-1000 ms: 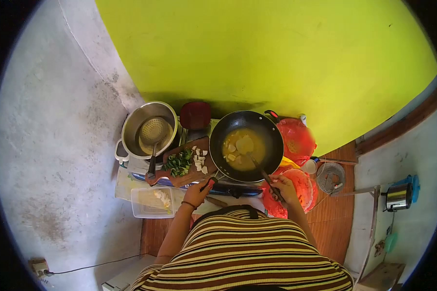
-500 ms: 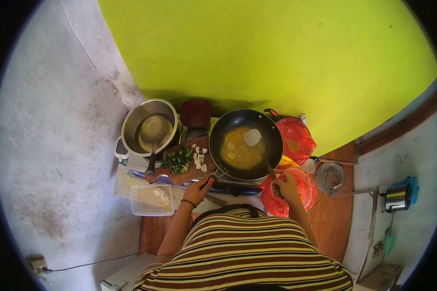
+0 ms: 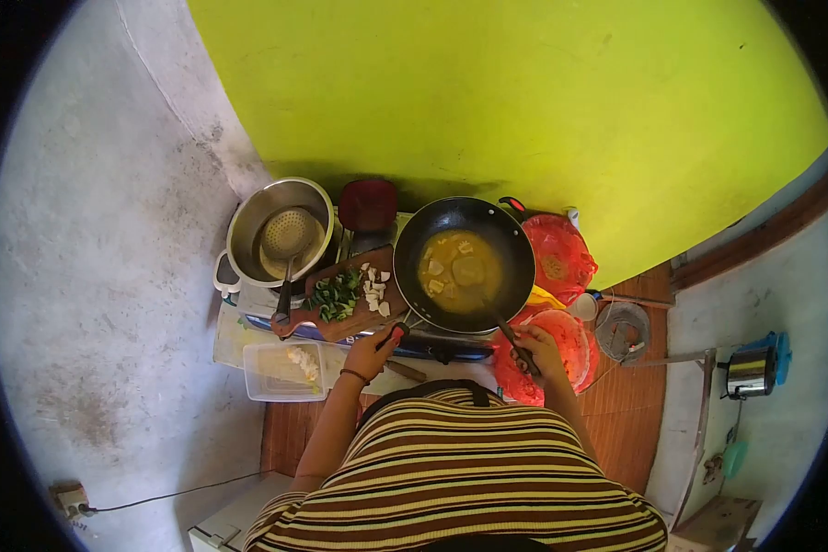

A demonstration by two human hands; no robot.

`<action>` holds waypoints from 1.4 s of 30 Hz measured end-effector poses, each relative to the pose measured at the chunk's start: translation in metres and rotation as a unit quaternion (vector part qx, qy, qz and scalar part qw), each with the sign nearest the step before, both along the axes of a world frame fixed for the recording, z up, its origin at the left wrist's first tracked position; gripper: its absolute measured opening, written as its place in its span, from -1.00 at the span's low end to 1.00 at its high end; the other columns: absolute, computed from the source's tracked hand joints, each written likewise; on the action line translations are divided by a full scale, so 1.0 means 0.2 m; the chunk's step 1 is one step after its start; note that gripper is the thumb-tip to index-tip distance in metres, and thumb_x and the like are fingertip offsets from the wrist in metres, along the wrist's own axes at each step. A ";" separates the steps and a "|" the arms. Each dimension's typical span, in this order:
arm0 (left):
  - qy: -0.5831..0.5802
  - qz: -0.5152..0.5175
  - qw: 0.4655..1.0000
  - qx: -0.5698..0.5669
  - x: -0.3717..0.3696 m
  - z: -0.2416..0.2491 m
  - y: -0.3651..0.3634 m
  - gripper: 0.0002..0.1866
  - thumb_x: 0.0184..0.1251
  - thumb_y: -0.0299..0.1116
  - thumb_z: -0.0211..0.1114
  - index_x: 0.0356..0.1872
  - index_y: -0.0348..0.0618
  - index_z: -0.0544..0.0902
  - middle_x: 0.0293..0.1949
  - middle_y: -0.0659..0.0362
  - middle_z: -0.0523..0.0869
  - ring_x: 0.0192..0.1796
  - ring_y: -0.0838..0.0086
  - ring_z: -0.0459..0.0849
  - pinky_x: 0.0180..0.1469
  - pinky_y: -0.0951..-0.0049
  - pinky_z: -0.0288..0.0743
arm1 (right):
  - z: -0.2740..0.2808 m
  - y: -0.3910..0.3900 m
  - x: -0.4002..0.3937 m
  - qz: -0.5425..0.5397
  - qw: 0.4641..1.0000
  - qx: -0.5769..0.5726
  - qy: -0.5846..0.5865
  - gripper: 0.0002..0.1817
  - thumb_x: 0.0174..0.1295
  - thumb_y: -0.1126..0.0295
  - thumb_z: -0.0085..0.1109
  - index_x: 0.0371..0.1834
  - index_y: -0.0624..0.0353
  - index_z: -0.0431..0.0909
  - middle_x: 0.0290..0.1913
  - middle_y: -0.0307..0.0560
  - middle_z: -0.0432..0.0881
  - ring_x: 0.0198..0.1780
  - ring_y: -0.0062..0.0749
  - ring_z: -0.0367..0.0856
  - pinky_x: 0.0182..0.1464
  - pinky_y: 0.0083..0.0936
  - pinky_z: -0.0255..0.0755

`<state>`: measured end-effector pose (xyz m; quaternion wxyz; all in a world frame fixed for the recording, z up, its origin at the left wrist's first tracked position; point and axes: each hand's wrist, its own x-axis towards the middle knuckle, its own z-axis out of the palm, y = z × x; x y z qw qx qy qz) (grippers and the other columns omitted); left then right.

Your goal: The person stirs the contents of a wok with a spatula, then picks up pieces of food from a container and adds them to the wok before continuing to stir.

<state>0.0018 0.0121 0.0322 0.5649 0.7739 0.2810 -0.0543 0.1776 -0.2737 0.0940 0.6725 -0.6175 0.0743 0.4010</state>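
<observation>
My left hand (image 3: 369,357) is closed around the black and red handle of a dark wok (image 3: 414,241). In the wok is a yellowish broth (image 3: 451,250) with pale pieces in it. My right hand (image 3: 539,354) grips the dark handle of a spatula (image 3: 507,331), whose blade lies in the broth. To the left of the wok, a wooden cutting board (image 3: 339,328) bears chopped green leaves (image 3: 337,294) and sliced white pieces (image 3: 374,290). A knife handle (image 3: 406,371) shows near the counter's front edge, below the wok.
A steel pot (image 3: 240,241) holds a perforated ladle (image 3: 288,232) at the left. A dark red bowl (image 3: 368,204) stands behind the board. A clear plastic box (image 3: 265,375) sits at front left. Red plastic bags (image 3: 561,247) line containers right of the wok. A green wall (image 3: 506,101) rises behind.
The spatula blade has dropped from above the broth down into it, toward the wok's middle. My left hand stays on the wok handle. The view has shifted slightly.
</observation>
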 end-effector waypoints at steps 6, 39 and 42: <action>0.006 -0.007 1.000 -0.003 0.00 -0.01 0.01 -0.61 0.30 -0.19 0.15 0.11 -0.05 0.54 -0.53 0.17 0.63 -0.64 0.52 0.53 -0.53 0.50 0.43 | 0.05 0.03 -0.01 0.030 0.998 0.021 -0.047 -0.67 0.18 0.52 0.04 0.04 0.24 0.43 -0.60 -0.14 0.51 -0.73 -0.59 0.40 -0.71 -0.70 0.27; -0.012 -0.004 1.000 0.000 -0.01 -0.02 0.01 -0.61 0.29 -0.18 0.17 0.10 -0.08 0.55 -0.53 0.15 0.63 -0.66 0.52 0.51 -0.56 0.50 0.43 | 0.05 0.04 -0.03 0.020 0.999 0.000 -0.047 -0.67 0.18 0.50 0.01 0.05 0.23 0.41 -0.60 -0.13 0.51 -0.74 -0.59 0.39 -0.74 -0.71 0.21; -0.012 -0.006 1.000 0.002 0.00 -0.05 0.01 -0.61 0.29 -0.18 0.17 0.10 -0.07 0.54 -0.55 0.16 0.62 -0.67 0.52 0.51 -0.56 0.50 0.42 | 0.04 0.08 -0.01 0.025 0.997 0.004 -0.070 -0.65 0.17 0.51 0.04 0.06 0.23 0.41 -0.60 -0.14 0.52 -0.75 -0.59 0.38 -0.74 -0.70 0.20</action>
